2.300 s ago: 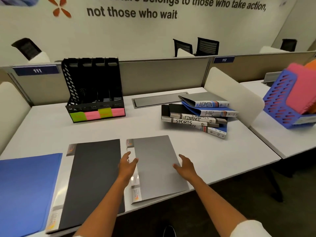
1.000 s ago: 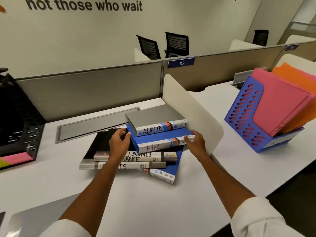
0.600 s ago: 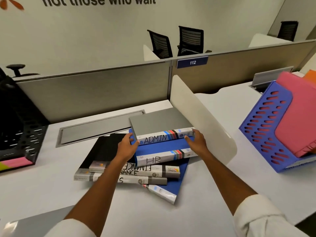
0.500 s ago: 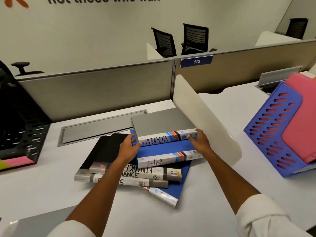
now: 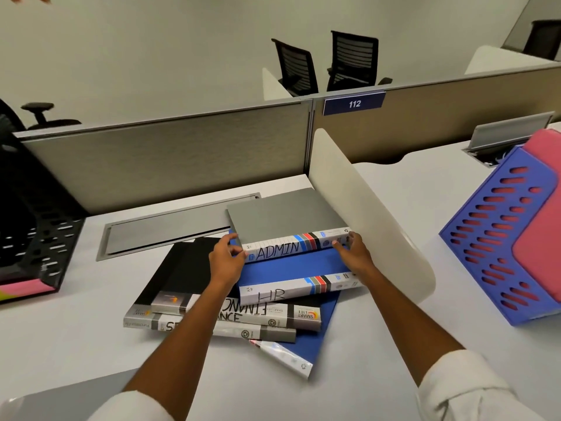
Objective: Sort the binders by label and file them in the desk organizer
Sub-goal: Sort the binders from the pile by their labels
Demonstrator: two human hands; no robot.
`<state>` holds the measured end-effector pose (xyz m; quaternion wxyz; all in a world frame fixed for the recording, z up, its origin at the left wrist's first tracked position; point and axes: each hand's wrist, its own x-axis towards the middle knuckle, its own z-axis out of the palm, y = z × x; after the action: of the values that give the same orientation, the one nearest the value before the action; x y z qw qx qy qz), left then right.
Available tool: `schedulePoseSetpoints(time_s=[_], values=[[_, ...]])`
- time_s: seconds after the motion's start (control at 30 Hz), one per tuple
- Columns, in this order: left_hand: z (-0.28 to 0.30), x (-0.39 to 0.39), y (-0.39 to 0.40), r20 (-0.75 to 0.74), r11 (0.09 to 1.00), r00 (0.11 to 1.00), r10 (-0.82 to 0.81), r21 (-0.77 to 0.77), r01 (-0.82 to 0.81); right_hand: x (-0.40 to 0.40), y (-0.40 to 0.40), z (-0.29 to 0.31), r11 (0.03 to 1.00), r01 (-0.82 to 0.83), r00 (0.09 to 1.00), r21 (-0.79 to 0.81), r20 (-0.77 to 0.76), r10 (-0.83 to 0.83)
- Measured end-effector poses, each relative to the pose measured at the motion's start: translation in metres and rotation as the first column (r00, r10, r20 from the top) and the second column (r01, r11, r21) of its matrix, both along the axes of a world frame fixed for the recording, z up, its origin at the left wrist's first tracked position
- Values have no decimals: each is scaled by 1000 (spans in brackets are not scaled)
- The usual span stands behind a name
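Note:
A stack of binders lies on the white desk [image 5: 76,329]. On top is a grey binder [image 5: 285,218] with ADMIN on its spine. My left hand [image 5: 226,264] grips its left front corner and my right hand [image 5: 352,253] grips its right front corner. Under it lies a blue binder [image 5: 291,268] marked HR, then a black binder [image 5: 185,268] marked FINANCE, another with a half-hidden label, and a blue one [image 5: 315,338] at the bottom. The black desk organizer [image 5: 33,232] with coloured tabs stands at the far left, cut off by the frame.
A white curved divider [image 5: 373,214] stands right beside the stack. Beyond it a blue perforated file rack [image 5: 491,238] holds pink folders. A grey cable hatch [image 5: 164,229] sits behind the stack. A grey folder corner [image 5: 60,399] shows at bottom left.
I turned from the flat folders to the stack. Both hands moved up from the HR binder's sides to the ADMIN binder's front corners, and the view drew closer.

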<state>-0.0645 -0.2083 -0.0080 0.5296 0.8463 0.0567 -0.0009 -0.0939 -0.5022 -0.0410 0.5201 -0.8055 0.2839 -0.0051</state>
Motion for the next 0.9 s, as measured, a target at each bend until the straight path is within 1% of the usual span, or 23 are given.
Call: schedulePoseSetpoints(time_s=[0.13, 0.23, 0.3, 0.33, 0.37, 0.43, 0.47, 0.53, 0.6, 0.67, 0.77, 0.9], values=[[8, -2, 0, 22, 993, 997, 74, -98, -71, -4, -2, 6, 1000, 11, 1000, 10, 22, -12], [12, -2, 8, 11, 979, 994, 112, -173, -109, -7, -4, 13, 997, 72, 996, 13, 59, -72], [16, -4, 15, 0, 971, 991, 133, -202, -131, -8, -7, 17, 990, 123, 989, 62, 78, -128], [20, -6, 18, -4, 965, 988, 153, -214, -150, -8, -8, 20, 979, 160, 982, 129, 76, -171], [24, -9, 21, -8, 959, 985, 173, -227, -170, -9, -9, 22, 951, 205, 973, 232, 60, -224], [31, -13, 27, -9, 946, 981, 196, -260, -191, -15, -8, 29, 841, 263, 953, 472, 8, -302], [34, -15, 29, -1, 944, 981, 193, -273, -186, -18, -6, 34, 782, 275, 948, 560, -23, -316], [41, -22, 33, 22, 943, 985, 172, -294, -158, -26, -1, 42, 672, 303, 937, 676, -81, -341], [45, -27, 37, 53, 935, 986, 155, -331, -129, -33, 6, 49, 601, 319, 926, 733, -107, -362], [51, -35, 43, 74, 922, 984, 161, -366, -124, -46, 15, 55, 584, 307, 932, 752, -112, -346], [58, -46, 55, 99, 899, 981, 169, -423, -113, -69, 25, 61, 549, 258, 954, 795, -118, -277], [67, -64, 73, 110, 861, 978, 175, -499, -98, -99, 40, 68, 514, 195, 968, 835, -79, -239]])
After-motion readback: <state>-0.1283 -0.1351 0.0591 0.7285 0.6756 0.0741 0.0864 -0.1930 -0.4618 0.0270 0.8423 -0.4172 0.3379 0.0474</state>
